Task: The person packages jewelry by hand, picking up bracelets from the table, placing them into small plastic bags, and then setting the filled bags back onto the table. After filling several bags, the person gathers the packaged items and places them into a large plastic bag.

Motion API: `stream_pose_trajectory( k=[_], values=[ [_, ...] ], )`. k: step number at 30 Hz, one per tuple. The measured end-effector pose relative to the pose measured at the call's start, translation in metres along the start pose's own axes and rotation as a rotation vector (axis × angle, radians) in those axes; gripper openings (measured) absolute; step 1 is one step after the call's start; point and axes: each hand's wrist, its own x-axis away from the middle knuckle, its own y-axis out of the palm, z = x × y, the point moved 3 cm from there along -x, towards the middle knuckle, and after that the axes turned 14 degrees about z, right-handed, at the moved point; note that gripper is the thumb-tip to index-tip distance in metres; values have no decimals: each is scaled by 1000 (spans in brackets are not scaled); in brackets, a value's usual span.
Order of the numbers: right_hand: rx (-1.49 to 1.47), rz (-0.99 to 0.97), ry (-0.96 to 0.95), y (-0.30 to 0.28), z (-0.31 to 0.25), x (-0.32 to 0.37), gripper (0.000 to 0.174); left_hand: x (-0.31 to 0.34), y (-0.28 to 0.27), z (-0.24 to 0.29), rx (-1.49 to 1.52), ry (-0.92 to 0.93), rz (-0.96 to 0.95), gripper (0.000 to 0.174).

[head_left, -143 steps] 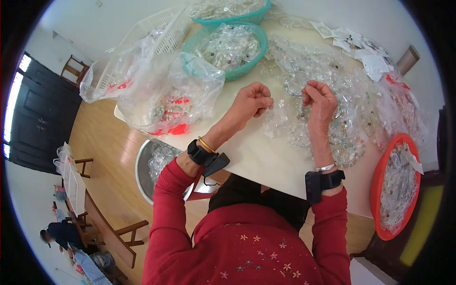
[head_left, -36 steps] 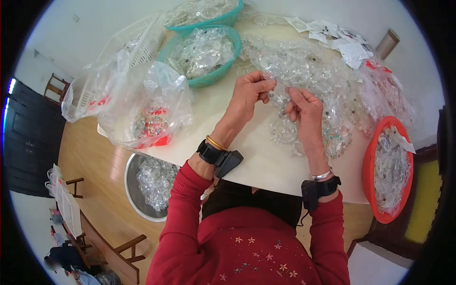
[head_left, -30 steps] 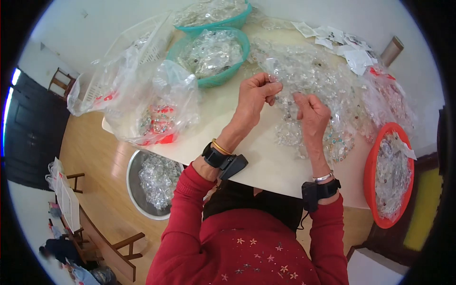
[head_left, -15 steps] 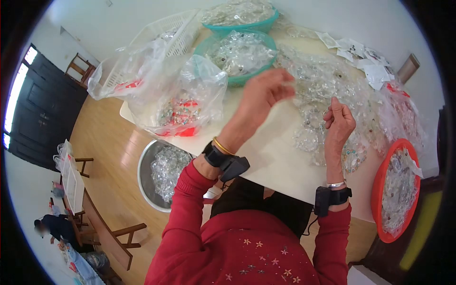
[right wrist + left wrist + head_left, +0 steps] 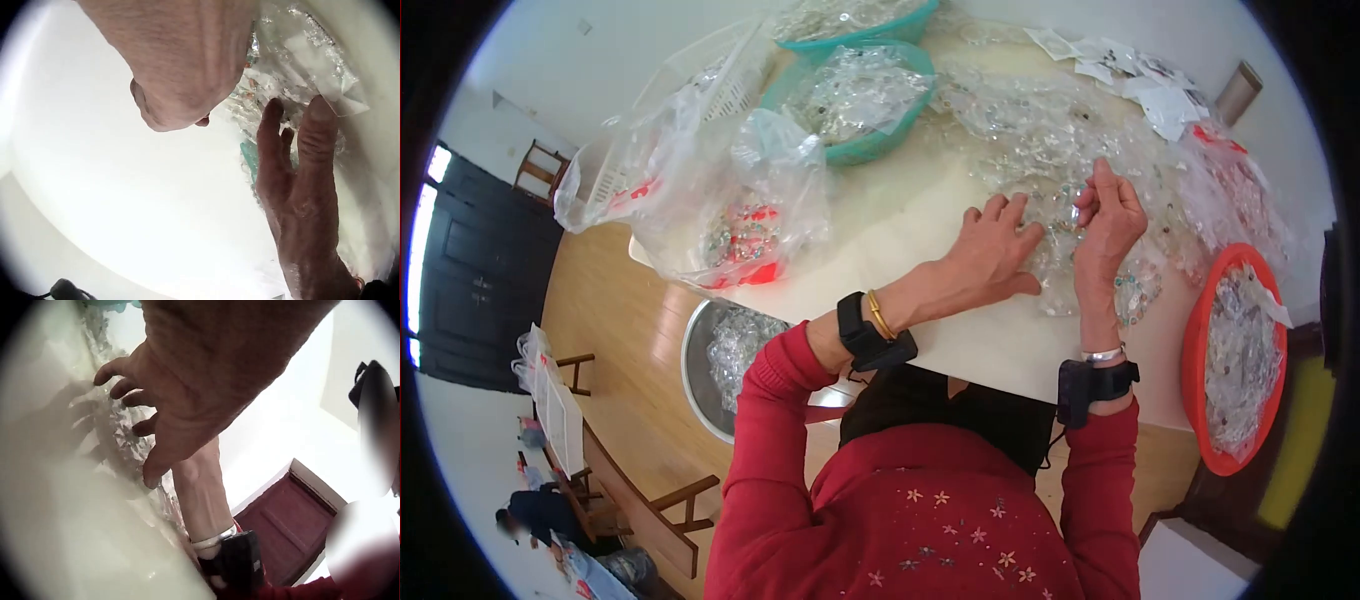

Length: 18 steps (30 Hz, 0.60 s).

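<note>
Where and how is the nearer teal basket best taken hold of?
Probably by the near right side of the teal basket, coming from the right, fingers against the outer wall: there it shows bare below the heaped clear packets, whereas the clear plastic bag crowds its left.

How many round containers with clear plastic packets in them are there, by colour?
Teal plastic baskets: 2
Orange-red plastic basket: 1
Silver-grey metal basin, partly hidden below the table edge: 1
Total: 4
</note>
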Motion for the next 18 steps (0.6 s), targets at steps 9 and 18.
stream_pose_trajectory(
  k=[9,18],
  values=[
    [28,-53,34,-1,3,-1,25,-4,20,-8,-255,130,-127,35],
    [117,-236,79,10,13,5,21,-31,-8,-75,1164,-802,308,18]
  ],
)
